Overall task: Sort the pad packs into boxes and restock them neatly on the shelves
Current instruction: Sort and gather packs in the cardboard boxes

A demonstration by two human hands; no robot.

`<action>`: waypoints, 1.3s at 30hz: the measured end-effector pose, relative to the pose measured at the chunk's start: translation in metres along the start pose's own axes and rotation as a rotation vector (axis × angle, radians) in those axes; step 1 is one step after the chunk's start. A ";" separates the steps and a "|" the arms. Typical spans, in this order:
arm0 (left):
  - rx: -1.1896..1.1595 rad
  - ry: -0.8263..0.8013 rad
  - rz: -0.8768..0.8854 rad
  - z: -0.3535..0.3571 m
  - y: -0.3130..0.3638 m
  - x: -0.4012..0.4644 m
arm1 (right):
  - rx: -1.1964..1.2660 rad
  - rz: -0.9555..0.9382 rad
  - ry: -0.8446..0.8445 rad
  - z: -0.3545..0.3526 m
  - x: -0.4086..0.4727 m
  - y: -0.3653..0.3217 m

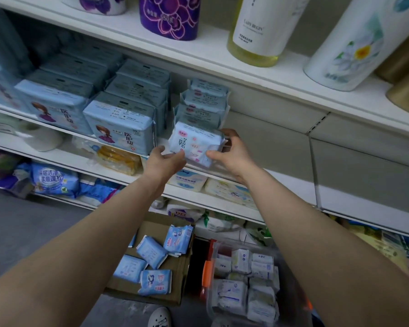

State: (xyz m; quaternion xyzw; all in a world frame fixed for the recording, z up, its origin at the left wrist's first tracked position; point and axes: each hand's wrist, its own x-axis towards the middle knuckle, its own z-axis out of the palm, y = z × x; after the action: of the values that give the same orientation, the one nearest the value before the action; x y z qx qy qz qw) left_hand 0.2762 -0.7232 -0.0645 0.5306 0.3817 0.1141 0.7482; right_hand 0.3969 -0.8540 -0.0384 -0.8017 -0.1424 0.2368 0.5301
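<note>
Both forearms are bare from the elbow down, with no sleeve, watch or ring in sight. The left hand (162, 161) and right hand (233, 153) are ungloved. A pale perforated clog (159, 317) covers one foot

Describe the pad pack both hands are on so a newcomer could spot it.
Find the middle shelf below the bottles. Right of two rows with a cartoon girl stands a narrower row; the front pack heads it, pale blue-white with pink print, between left hand and right hand.
</note>
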 end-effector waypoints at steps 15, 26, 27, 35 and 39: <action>0.269 0.056 0.045 -0.008 -0.008 0.017 | -0.177 0.033 0.083 0.014 0.019 0.014; 0.670 -0.193 0.279 0.062 0.005 -0.058 | -0.415 -0.089 0.145 -0.094 -0.081 0.020; 0.730 -0.234 0.332 0.076 0.007 -0.070 | -0.459 -0.098 0.156 -0.110 -0.098 0.022; 1.024 -0.563 0.718 0.210 -0.005 -0.163 | -0.636 -0.116 0.362 -0.245 -0.224 0.054; 1.068 -0.685 0.826 0.293 -0.027 -0.218 | -0.649 -0.080 0.447 -0.323 -0.285 0.081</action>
State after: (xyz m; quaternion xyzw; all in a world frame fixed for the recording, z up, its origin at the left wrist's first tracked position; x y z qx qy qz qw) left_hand 0.3235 -1.0666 0.0526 0.9265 -0.0986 0.0134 0.3628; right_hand 0.3249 -1.2759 0.0577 -0.9531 -0.1218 -0.0216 0.2760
